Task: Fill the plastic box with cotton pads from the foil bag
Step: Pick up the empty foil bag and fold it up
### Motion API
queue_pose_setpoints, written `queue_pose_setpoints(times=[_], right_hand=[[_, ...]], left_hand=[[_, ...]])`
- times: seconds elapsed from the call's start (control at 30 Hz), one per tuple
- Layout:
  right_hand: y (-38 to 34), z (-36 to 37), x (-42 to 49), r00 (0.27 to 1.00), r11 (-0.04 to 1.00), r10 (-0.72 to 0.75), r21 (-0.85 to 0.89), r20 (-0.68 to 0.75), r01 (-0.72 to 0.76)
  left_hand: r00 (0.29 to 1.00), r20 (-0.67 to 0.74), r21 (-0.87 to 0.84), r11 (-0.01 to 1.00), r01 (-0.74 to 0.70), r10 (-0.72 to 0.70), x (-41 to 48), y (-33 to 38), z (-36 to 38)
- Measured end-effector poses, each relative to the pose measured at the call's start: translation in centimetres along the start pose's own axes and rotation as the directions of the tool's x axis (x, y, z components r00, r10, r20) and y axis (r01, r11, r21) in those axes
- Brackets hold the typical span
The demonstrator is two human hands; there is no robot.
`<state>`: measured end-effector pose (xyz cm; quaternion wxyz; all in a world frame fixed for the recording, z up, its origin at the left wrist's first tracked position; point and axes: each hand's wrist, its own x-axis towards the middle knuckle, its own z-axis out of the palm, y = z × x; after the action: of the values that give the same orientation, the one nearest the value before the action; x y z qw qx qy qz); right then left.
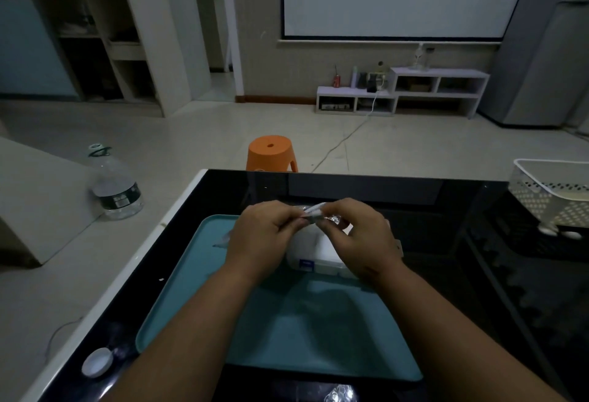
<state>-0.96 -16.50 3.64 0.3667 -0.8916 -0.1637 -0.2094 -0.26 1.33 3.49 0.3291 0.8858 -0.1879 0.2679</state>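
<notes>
Both hands meet above the far end of a teal tray [287,331] on the black glass table. My left hand [264,236] and my right hand [357,236] each pinch the top edge of the foil bag [314,244], a white pack with a silvery crinkled top and a small blue label low on its front. The bag stands on the tray between my hands. A clear plastic shape [223,240] shows just left of my left hand; I cannot tell whether it is the plastic box. No loose cotton pads are visible.
A white perforated basket [554,191] sits on a dark crate at the table's right. A white cap [97,362] lies at the table's near left corner. On the floor stand a large water bottle [116,186] and an orange stool [271,153].
</notes>
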Motion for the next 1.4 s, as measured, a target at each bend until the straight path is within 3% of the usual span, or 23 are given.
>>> queue_pose_setpoints(times=[0.2, 0.6, 0.93, 1.17, 1.4], right_hand=[[-0.1, 0.2, 0.0, 0.999, 0.999, -0.035, -0.016, 0.026, 0.035], [-0.5, 0.8, 0.1, 0.998, 0.998, -0.055, 0.037, 0.028, 0.054], [0.2, -0.8, 0.9, 0.949, 0.937, 0.180, 0.339, -0.258, -0.085], [0.7, -1.1, 1.3, 0.873, 0.851, 0.349, 0.505, -0.341, -0.144], [0.0, -1.7, 1.3, 0.888, 0.914, 0.293, 0.375, -0.353, -0.153]], left_hand=[[1.000, 0.009, -0.081, 0.997, -0.014, 0.015, 0.0, 0.4, 0.0], [0.999, -0.019, 0.053, 0.998, -0.043, 0.044, 0.1, 0.3, 0.3], [0.968, -0.201, 0.118, 0.977, 0.179, -0.153, 1.0, -3.7, -1.8], [0.869, -0.262, -0.204, 0.905, 0.374, -0.419, 0.8, -3.9, -1.9], [0.746, -0.330, -0.614, 0.732, 0.297, -0.579, 1.6, -2.8, -2.5]])
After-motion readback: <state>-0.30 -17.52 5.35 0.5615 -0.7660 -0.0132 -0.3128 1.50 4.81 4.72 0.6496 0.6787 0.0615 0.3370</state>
